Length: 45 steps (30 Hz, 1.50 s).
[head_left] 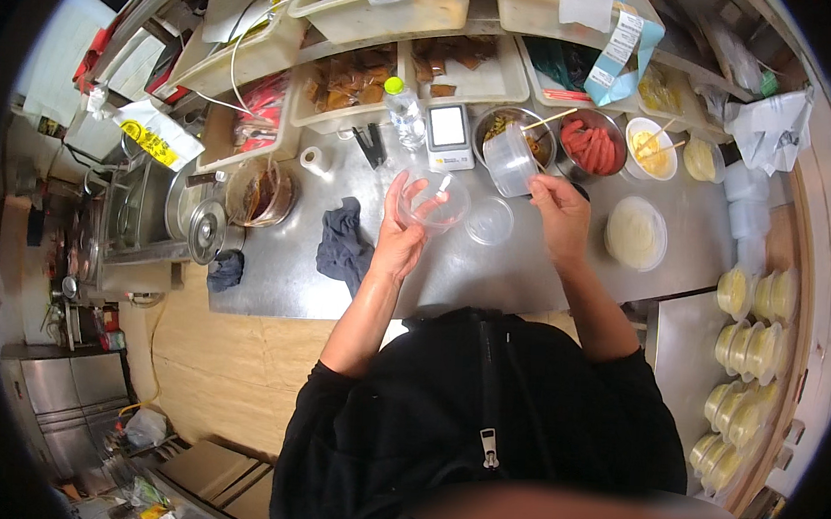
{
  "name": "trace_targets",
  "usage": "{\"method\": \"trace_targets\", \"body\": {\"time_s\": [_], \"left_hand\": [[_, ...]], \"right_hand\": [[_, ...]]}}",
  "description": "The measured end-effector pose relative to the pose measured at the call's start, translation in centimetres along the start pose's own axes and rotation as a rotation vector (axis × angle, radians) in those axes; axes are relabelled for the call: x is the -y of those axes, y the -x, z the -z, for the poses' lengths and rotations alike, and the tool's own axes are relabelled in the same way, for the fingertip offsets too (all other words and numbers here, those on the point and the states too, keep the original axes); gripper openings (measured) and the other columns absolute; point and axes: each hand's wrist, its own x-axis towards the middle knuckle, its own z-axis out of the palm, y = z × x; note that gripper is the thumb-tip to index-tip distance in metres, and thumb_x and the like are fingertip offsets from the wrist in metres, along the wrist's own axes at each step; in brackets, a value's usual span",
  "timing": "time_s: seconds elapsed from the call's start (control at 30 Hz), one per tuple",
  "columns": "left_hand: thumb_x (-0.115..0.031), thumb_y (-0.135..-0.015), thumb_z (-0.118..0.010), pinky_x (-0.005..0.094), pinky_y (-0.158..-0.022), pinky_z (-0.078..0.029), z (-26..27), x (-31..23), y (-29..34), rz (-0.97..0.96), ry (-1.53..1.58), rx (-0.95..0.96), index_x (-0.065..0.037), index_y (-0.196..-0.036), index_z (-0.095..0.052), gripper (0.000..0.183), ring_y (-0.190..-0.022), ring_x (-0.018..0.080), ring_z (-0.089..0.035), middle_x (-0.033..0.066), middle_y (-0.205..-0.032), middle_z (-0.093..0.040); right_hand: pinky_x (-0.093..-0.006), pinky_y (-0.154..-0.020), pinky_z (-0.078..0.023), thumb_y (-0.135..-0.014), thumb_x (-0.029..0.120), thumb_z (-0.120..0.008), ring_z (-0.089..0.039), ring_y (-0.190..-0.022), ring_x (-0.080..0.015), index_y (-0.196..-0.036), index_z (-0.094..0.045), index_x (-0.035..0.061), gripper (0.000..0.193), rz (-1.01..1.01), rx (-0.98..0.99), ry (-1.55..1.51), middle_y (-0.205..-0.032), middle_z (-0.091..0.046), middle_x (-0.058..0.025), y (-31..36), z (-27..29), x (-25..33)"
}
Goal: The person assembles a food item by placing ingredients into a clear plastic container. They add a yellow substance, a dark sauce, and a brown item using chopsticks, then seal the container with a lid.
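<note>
My left hand (400, 232) holds a clear round plastic container (435, 199) above the steel counter (490, 263). My right hand (559, 206) grips a stack of clear plastic cups (512, 158), tilted toward the metal bowls. A clear lid (489, 221) lies flat on the counter between my hands. Just behind the held container stands a small white digital scale (448, 134), with a clear water bottle (404, 111) to its left.
Metal bowls hold chopped filling (500, 126) and red sausage pieces (592, 147); white bowls of yellow sauce (651, 150) sit beside them. A lidded white tub (635, 235) stands right. Several filled lidded cups (749, 347) line the right side. A dark cloth (343, 242) and a pot (206, 230) lie left.
</note>
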Motion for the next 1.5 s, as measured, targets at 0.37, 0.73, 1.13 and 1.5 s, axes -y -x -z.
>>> {"method": "trace_targets", "body": {"time_s": [0.37, 0.73, 1.13, 1.5], "left_hand": [[-0.012, -0.053, -0.091, 0.0396, -0.112, -0.03, 9.4, 9.6, 2.7, 0.237, -0.894, 0.11, -0.004, -0.15, -0.018, 0.121, -0.136, 0.0327, -0.034, 0.0163, -0.145, -0.036], [-0.008, -0.068, -0.077, 0.0437, -0.114, -0.021, 4.3, 1.8, 1.7, -0.047, -1.696, 0.138, 0.001, -0.148, -0.02, 0.099, -0.137, 0.0402, -0.028, 0.0255, -0.148, -0.03], [-0.017, -0.056, -0.091, 0.0399, -0.103, -0.041, -2.1, 5.1, -0.5, -0.143, -1.398, 0.201, -0.002, -0.137, -0.041, 0.097, -0.128, 0.0334, -0.046, 0.0194, -0.137, -0.046], [0.007, -0.061, -0.082, 0.0441, -0.106, -0.041, 3.0, 5.1, 0.3, 0.112, -0.627, 0.091, -0.015, -0.15, -0.016, 0.112, -0.138, 0.0268, -0.03, 0.0156, -0.146, -0.03]], "right_hand": [[-0.0237, -0.068, -0.047, -0.089, 0.023, -0.068, -0.057, -0.073, -0.0082, -0.102, -0.07, 0.0023, 0.024, -0.336, -0.003, 0.073, -0.084, -0.066, -0.0002, 4.7, 3.7, -4.1], [-0.0233, -0.072, -0.049, -0.092, 0.015, -0.066, -0.061, -0.077, -0.0091, -0.102, -0.068, 0.0004, 0.018, -0.283, -0.009, -0.059, -0.09, -0.067, -0.0025, 6.6, 2.5, -4.4], [-0.0237, -0.069, -0.049, -0.093, 0.009, -0.061, -0.062, -0.074, -0.012, -0.101, -0.069, 0.001, 0.014, -0.214, 0.113, 0.021, -0.092, -0.067, -0.0059, 7.1, 2.0, -5.0], [-0.0319, -0.07, -0.049, -0.084, 0.009, -0.067, -0.062, -0.077, -0.0226, -0.093, -0.068, 0.0042, 0.011, 0.113, -0.081, 0.578, -0.085, -0.066, -0.0103, 9.0, 7.7, -6.8]]}}
